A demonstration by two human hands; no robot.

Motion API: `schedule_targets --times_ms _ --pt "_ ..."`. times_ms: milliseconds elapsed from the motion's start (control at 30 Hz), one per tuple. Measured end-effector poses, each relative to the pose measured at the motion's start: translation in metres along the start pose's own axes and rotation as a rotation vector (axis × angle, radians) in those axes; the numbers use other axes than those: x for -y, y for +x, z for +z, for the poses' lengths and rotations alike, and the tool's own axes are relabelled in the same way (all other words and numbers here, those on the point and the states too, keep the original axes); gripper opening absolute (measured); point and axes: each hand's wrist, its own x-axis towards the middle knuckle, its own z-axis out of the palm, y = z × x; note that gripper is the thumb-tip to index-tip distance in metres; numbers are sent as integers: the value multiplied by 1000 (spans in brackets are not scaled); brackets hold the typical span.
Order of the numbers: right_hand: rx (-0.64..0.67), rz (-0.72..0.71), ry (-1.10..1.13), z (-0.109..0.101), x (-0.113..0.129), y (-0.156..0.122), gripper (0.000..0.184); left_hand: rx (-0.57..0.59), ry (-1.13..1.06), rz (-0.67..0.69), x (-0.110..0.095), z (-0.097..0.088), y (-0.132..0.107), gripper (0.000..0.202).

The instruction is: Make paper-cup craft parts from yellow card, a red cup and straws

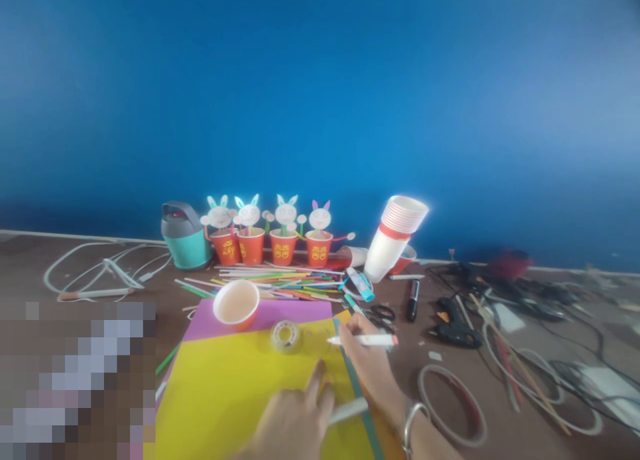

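My right hand (367, 365) pinches the pen (376, 340), its tip pointing left over the yellow paper (225, 373), just beyond my left hand (295, 417), whose grip I can't tell.

Two bare hands are showing, both belonging to the person wearing the camera. Just behind the right hand (367, 357), a bracelet (409, 425) is circling the wrist (395, 403). It is appearing as a silver-coloured bangle, curving in a smooth, rounded band and shining with pale highlights. Any fine pattern on it is blurring too much to make out. Past the bracelet, farther from the fingers, the forearm (433, 441) is showing bare down to the picture's lower edge. The left hand (293, 420) is appearing bare too, blur softening its outline; behind it, the picture's edge is hiding the arm.
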Motion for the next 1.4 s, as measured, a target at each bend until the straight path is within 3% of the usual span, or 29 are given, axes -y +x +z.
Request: schedule_targets --times_ms 167,467,933,1167,1400 --pt "198 59 -31 7 1 -3 24 -99 70 -7 0 14 0 48" --pt "237 78 -68 8 7 -5 24 -252 231 23 -3 43 3 42" --pt "229 47 -118 11 4 -5 23 -205 262 35 -6 39 3 42" --pt "247 129 -42 11 9 -5 23 -185 279 79 -4 36 3 42" --pt "239 79 -93 9 8 -5 25 -269 308 49 -2 45 3 40"
